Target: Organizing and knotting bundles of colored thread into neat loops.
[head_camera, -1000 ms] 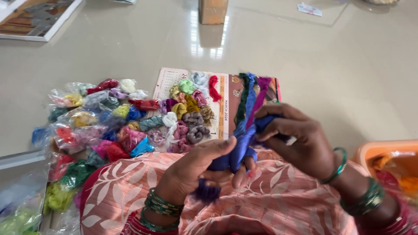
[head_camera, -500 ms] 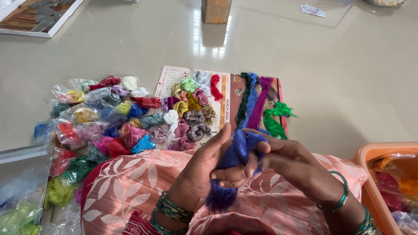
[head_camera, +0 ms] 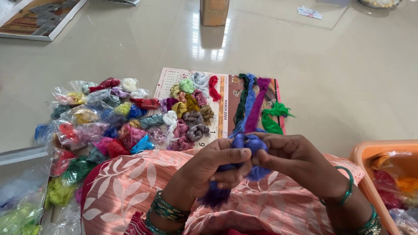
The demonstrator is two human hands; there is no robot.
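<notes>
Blue-violet bundle of silky thread (head_camera: 244, 146) sits right between both hands, over the lap. Left hand (head_camera: 209, 167) has its grip clamped around the lower hank, tail (head_camera: 216, 196) hanging below; right hand (head_camera: 289, 159) pinches the top, fingers closed on it. Beyond lie green, blue and purple loose strands (head_camera: 254, 104) on a printed calendar sheet (head_camera: 174, 80), then bagged coloured skeins (head_camera: 100, 117) across the glossy floor (head_camera: 326, 65). Risk, I'd say: slack strands snag and knot if that pinch slips.

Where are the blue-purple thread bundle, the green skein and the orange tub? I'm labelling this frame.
blue-purple thread bundle (head_camera: 244, 141): head view, its top between both hands.
green skein (head_camera: 271, 116): head view, its middle, on the calendar.
orange tub (head_camera: 363, 153): head view, its left rim.
</notes>
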